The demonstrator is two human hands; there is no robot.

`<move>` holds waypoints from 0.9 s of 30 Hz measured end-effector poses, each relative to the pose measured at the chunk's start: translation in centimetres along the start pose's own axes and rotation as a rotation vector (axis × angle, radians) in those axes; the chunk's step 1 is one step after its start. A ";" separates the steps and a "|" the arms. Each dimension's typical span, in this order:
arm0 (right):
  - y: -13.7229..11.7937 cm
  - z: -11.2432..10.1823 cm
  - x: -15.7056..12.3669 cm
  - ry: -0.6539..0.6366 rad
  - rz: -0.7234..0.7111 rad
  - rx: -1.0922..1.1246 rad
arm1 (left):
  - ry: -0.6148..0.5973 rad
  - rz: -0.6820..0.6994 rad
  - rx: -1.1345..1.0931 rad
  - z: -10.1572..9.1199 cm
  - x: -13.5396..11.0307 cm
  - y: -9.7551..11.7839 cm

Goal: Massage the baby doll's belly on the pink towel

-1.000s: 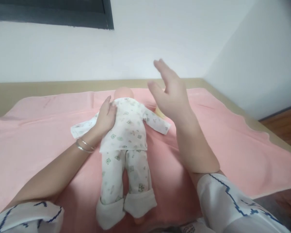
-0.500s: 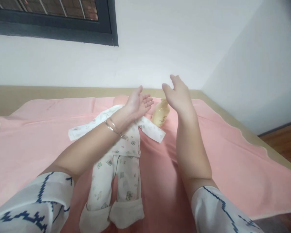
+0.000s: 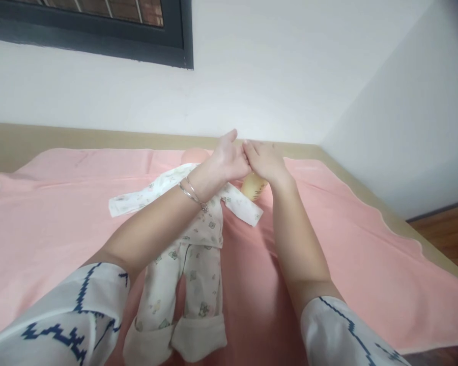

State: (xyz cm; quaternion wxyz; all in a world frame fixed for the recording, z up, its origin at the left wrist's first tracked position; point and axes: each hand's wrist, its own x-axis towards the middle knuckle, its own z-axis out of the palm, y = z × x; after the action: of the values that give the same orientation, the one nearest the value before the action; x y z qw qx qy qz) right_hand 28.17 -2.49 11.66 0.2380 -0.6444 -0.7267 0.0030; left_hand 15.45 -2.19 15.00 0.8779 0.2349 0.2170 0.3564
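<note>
My left hand [image 3: 229, 158] is held palm up above the bed, its thumb pointing up and its fingers stretched towards the right. Across those fingers lies my right hand [image 3: 267, 161], back upward, touching them; its fingertips are partly hidden. No object shows between the two hands. Just below them a pale yellow bottle [image 3: 254, 187] leans on the blanket, its top covered by my right hand. Under my left forearm lies a white printed baby outfit [image 3: 202, 231], top and trousers, with a round peach shape [image 3: 194, 155] like a doll's head at its neck.
A pink blanket [image 3: 351, 239] covers most of the tan bed surface [image 3: 19, 137]. Behind it rises a white wall [image 3: 252, 66] with a dark-framed window [image 3: 187, 40] at upper left. Wooden floor [image 3: 450, 231] shows at the right.
My hands were apart, the right one raised above the bottle. It has come down and left onto my left hand's fingers, now covering the bottle's top. The view has shifted slightly.
</note>
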 end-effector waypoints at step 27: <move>-3.4 0.5 0.9 -0.077 0.490 -0.233 | 0.286 0.582 1.167 -10.2 -11.2 7.9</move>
State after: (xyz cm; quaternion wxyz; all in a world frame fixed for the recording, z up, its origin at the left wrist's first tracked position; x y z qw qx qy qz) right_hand 24.79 -2.09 12.63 0.1265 -0.8236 -0.5529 0.0016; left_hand -1.57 -2.70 13.70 0.4373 0.6708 0.4164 0.4306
